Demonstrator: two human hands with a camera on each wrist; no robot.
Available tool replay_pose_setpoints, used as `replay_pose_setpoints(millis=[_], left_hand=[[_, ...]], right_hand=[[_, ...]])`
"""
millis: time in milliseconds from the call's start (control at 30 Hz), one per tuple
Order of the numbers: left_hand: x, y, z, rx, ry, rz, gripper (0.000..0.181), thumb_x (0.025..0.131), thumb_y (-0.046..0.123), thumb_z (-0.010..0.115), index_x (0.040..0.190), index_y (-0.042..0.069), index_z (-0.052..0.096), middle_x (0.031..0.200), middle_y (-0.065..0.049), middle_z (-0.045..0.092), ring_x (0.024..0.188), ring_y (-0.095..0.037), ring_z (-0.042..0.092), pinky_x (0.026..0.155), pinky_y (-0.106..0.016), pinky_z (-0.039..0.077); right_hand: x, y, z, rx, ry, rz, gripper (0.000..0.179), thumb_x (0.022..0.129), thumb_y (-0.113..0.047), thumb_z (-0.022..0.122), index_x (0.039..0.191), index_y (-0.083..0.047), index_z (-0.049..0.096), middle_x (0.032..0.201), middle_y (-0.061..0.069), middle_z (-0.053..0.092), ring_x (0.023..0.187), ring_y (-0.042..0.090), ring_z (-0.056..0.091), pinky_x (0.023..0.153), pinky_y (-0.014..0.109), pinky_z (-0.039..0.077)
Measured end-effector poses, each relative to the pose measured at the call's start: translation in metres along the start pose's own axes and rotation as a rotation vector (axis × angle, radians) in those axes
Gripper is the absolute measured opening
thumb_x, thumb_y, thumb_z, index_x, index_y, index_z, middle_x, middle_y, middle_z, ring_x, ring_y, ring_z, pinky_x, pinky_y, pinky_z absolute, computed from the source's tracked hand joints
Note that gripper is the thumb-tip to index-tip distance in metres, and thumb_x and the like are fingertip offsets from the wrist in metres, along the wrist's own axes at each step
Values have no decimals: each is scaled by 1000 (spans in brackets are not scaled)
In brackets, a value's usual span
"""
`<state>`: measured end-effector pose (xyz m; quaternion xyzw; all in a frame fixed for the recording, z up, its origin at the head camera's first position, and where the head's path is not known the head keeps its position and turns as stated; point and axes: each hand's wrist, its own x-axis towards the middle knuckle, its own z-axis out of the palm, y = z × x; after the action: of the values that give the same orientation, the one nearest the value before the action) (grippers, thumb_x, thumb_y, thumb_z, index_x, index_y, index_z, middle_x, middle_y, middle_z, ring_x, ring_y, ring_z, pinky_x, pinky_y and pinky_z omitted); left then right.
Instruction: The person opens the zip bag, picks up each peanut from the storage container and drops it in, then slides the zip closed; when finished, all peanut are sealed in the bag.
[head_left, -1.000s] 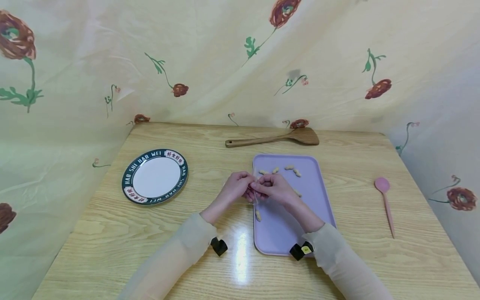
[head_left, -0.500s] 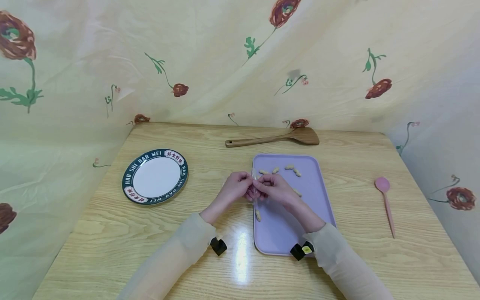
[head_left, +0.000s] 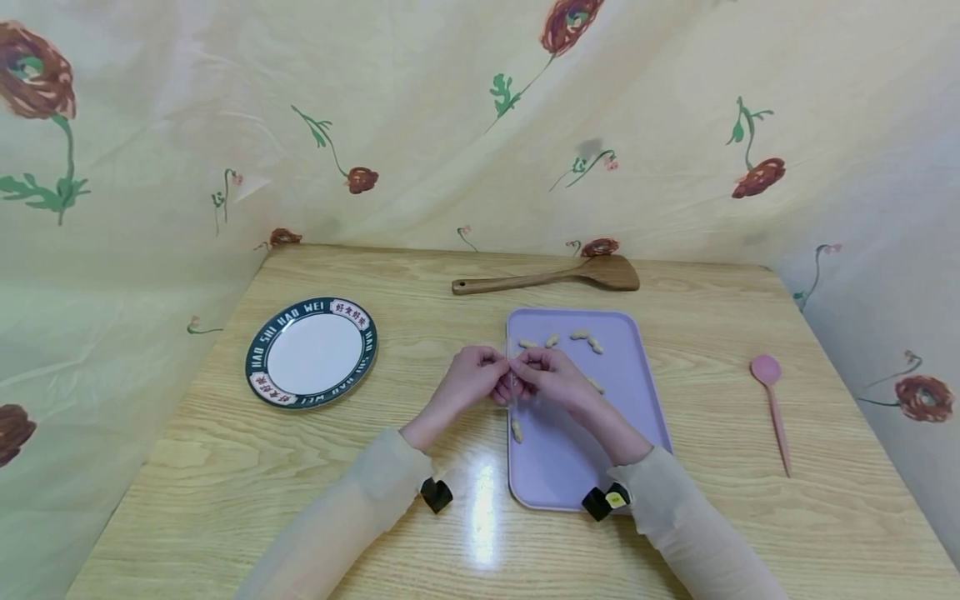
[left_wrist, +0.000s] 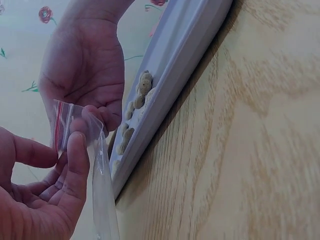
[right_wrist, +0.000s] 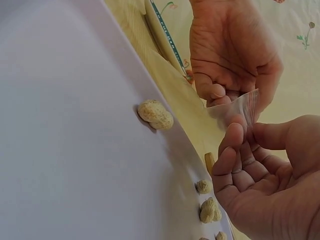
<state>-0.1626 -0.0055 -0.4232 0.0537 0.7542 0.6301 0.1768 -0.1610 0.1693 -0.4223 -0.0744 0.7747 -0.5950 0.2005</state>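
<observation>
Between my two hands is a small clear zip bag (left_wrist: 102,185) with a red stripe along its mouth. My left hand (head_left: 472,379) pinches the bag's zip edge between thumb and fingers. From the other side my right hand (head_left: 553,379) pinches the same edge, its thumb and index finger close to the left fingertips. In the right wrist view the bag's mouth (right_wrist: 250,104) shows upright between the hands. Both hands are over the left rim of a lilac tray (head_left: 577,471). Unshelled peanuts lie spread in the tray, one peanut (right_wrist: 155,114) near its left side.
A white plate (head_left: 315,354) with a dark green lettered rim sits to the left. A wooden spatula (head_left: 551,275) lies behind the tray. At the right lies a pink spoon (head_left: 770,392). A flowered cloth (head_left: 420,125) hangs behind the table.
Both hands stay over the tray's left rim, still pinching the bag. Only the fingertips shift slightly along its edge, and the clear film changes its tilt a little.
</observation>
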Motion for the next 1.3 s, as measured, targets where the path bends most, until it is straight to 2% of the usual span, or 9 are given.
replay_pose_setpoints(millis=[333,633,833,1300], left_hand=[[1,0,0,0,11,-14,19,95,8,58,95,-8,70,67,-8,68,54,-12,62,58,-31,57],[1,-1,0,5,31,-28,22,95,15,64,95,-6,71,68,-8,67,54,-13,62,58,-32,57],[1,-3,0,16,34,-13,21,96,14,63,96,-5,71,69,-8,68,54,-13,62,58,-31,57],[-1,-1,4,-33,81,44,17,97,4,58,93,-9,68,70,-9,68,55,-11,61,64,-40,59]], right_hand=[[-2,0,1,1,-3,-2,19,104,-12,50,97,3,60,76,5,60,72,20,56,67,29,45],[-1,1,1,1,-4,-4,19,105,-10,48,98,3,59,78,5,59,73,19,55,69,30,45],[-2,0,1,13,-16,-20,19,105,-10,48,99,5,57,78,5,58,73,19,54,69,30,44],[-1,0,4,172,27,4,18,104,-9,46,95,1,58,78,4,58,73,16,54,72,28,47]])
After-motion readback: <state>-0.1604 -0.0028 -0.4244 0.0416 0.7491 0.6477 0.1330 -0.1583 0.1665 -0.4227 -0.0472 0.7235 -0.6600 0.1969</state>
